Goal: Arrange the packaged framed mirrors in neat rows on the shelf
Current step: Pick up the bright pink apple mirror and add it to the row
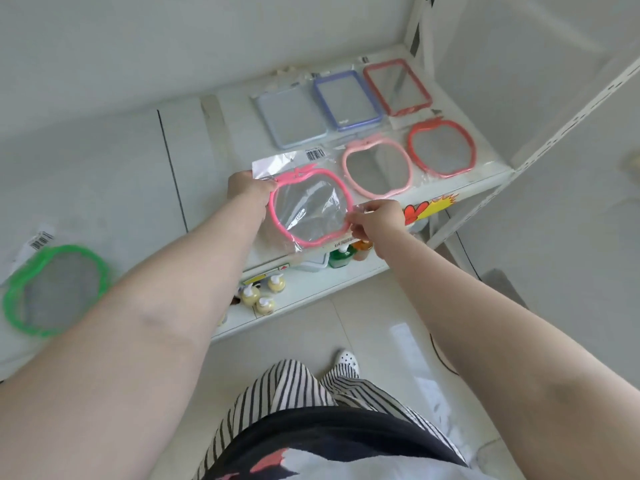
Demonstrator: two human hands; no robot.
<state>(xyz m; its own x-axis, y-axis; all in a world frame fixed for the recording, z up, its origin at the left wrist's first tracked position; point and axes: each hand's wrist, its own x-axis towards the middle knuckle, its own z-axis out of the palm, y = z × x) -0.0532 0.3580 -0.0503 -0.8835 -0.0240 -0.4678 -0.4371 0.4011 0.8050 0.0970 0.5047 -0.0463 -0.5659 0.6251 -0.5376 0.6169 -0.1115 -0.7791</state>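
On the shelf (485, 174) lie five mirrors; both hands, left (247, 188) and right (375, 220), grip a sixth, the pink mirror (308, 209), label end toward upper left.

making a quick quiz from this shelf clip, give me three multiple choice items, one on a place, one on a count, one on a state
1. Where does the green-framed mirror lie?
A. back row
B. on the surface left of the shelf
C. lower shelf

2. How many rectangular mirrors lie in the back row?
A. three
B. one
C. five

3. How is the bright pink apple-shaped mirror held?
A. left alone
B. right alone
C. both hands

Answers: B, it lies apart at far left; A, pale blue, purple, red frames; C, left hand grips its frame, right hand pinches its wrap.
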